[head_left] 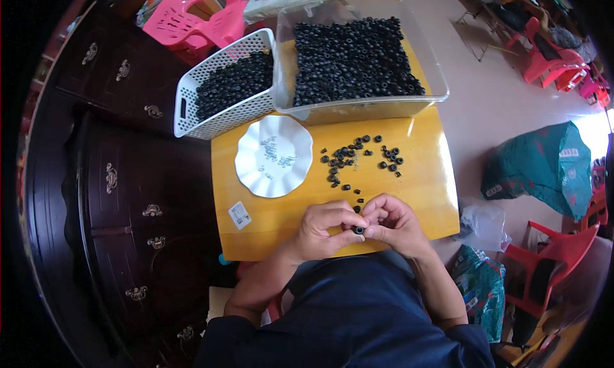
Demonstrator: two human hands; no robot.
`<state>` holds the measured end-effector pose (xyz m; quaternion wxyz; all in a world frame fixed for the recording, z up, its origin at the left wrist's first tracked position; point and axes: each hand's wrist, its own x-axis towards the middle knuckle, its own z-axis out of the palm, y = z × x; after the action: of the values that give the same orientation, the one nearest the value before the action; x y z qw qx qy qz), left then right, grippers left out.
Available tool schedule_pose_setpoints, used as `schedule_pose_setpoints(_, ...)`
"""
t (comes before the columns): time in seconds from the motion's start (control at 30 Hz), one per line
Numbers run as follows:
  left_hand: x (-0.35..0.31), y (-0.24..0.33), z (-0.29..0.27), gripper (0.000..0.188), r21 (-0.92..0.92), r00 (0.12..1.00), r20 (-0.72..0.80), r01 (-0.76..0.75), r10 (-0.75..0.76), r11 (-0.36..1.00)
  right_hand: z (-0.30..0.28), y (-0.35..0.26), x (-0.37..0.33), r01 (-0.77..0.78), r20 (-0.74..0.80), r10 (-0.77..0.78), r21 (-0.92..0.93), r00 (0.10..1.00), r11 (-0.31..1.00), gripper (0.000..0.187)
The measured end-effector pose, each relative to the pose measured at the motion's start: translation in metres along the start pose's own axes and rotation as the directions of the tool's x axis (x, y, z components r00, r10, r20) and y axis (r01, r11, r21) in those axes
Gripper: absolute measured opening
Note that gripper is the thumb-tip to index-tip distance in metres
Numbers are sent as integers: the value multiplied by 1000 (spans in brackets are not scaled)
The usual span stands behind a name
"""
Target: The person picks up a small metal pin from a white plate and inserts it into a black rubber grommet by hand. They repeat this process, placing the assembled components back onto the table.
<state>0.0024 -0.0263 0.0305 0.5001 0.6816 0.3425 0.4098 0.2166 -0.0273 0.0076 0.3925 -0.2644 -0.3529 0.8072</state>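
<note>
Close to my body, at the near edge of the yellow table (409, 163), both hands meet. My left hand (326, 227) pinches a small round black part with a hole in it (359, 230) between thumb and fingers. The fingertips of my right hand (398, 225) are pressed together right beside that part; whatever they hold is too small to name. Just beyond my fingers lie loose black ring-shaped parts (346, 153), scattered in a patch, with a smaller group (392, 158) to their right. A white wavy-rimmed plate (248, 176) at the left carries small clear pieces (271, 149).
Behind the plate stands a white perforated basket (240, 109) full of black parts. Next to it, a large clear plastic bin (358, 102) holds many more. A white label (240, 215) lies at the left. Dark drawers (141, 195) flank the table; green bags (534, 166) and red chairs stand right.
</note>
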Motion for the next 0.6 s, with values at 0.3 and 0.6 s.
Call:
schedule_pose_setpoints(0.3,-13,-5,-22,14,-55,951,-90,293,-297,954,-11,8,6,-16,-41,11,-140,999,990,28)
schedule_pose_setpoints(0.6,59,16,-170,28,278,752,-658,295,-42,914,-16,2,11,27,-144,-41,-103,989,994,22)
